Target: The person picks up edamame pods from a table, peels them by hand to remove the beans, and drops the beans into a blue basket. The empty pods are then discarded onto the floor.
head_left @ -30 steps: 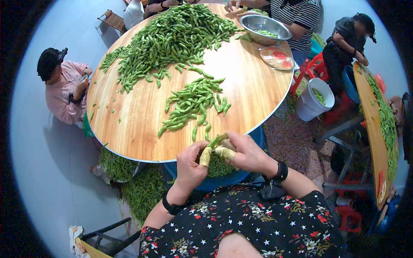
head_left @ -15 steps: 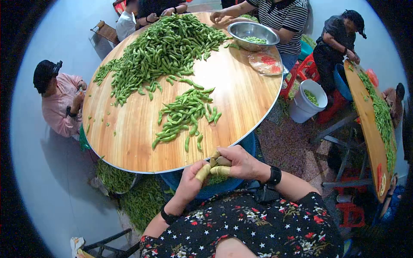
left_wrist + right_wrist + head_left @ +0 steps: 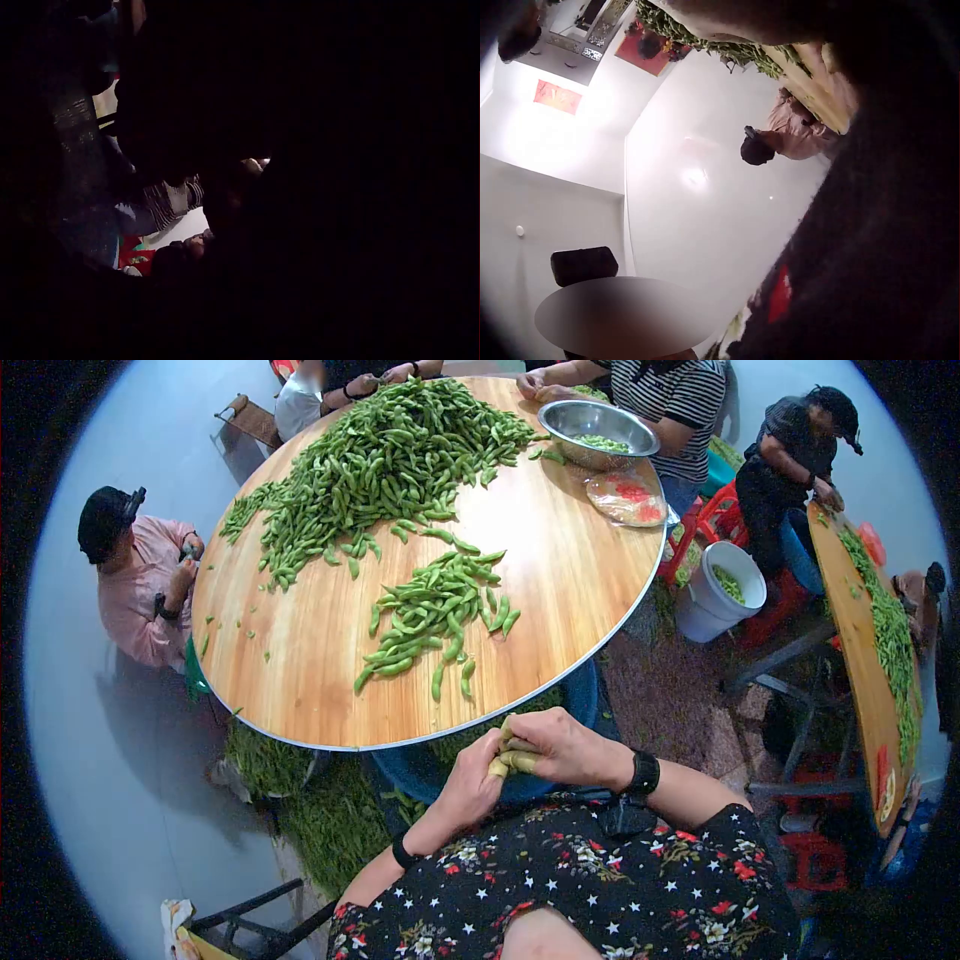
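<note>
Both hands meet over a blue basin (image 3: 588, 695) at the near edge of the round wooden table (image 3: 560, 610). My left hand (image 3: 470, 785) and right hand (image 3: 562, 747) pinch fingertip to fingertip, fingers bent around a green soybean pod that their fingers mostly hide. Yellowish covers (image 3: 522, 762) wrap some of the fingers and thumbs. Just beyond lies a small pile of soybean pods (image 3: 430, 615) on the tabletop. In the right wrist view, a pale finger cover (image 3: 817, 101) shows near the pods. The left wrist view is mostly dark.
A big heap of pods (image 3: 380, 470) covers the far side of the table. A steel bowl (image 3: 600, 435) and a plastic-wrapped packet (image 3: 628, 498) sit at right. A white bucket (image 3: 712, 605) stands on the floor. Other people sit around, one in pink (image 3: 145, 585).
The green pod, visible between my fingertips a second ago, is now mostly covered by them. My hands have closed in together, and the left has shifted a little right.
</note>
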`<action>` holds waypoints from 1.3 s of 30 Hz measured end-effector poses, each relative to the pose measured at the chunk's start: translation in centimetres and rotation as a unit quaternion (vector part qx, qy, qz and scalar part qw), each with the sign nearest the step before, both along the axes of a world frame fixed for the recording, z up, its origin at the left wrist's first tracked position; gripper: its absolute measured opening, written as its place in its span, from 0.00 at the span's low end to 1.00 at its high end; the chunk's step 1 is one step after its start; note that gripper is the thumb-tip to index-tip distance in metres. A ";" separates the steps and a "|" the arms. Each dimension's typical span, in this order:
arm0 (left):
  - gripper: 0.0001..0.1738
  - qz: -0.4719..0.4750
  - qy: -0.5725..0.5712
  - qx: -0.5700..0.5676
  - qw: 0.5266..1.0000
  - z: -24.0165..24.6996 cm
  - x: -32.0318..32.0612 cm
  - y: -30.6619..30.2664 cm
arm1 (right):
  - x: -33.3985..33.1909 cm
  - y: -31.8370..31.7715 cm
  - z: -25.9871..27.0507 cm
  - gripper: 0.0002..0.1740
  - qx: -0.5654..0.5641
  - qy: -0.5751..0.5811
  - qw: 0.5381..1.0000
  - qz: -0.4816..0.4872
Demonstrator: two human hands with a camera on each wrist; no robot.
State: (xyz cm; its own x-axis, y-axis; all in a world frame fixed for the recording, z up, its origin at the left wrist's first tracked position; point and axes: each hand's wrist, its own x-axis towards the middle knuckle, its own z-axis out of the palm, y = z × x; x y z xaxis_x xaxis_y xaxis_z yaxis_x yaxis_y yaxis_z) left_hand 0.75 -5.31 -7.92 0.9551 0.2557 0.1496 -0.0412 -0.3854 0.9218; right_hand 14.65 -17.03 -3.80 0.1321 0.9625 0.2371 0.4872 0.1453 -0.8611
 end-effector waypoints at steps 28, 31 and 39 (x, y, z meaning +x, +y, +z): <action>0.11 0.018 0.178 0.209 0.961 5.4 -11.3 6.0 | 0.5 0.2 1.5 0.08 -0.106 0.044 0.993 0.024; 0.12 0.118 0.228 0.284 0.924 8.5 -11.8 6.5 | 0.5 0.9 1.3 0.11 -0.063 0.020 0.997 0.049; 0.14 0.176 -0.045 0.391 0.902 5.9 -0.6 12.3 | 1.3 5.1 1.0 0.09 -0.039 0.096 0.992 -0.071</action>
State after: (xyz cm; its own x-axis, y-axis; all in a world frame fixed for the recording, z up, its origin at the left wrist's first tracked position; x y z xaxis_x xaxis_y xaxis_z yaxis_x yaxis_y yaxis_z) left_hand 0.14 6.96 -2.05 0.8100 0.3233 0.4894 0.1493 -0.9206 0.3609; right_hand 15.92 -11.89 -2.79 0.3030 0.9454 0.1202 0.3243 0.0163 -0.9458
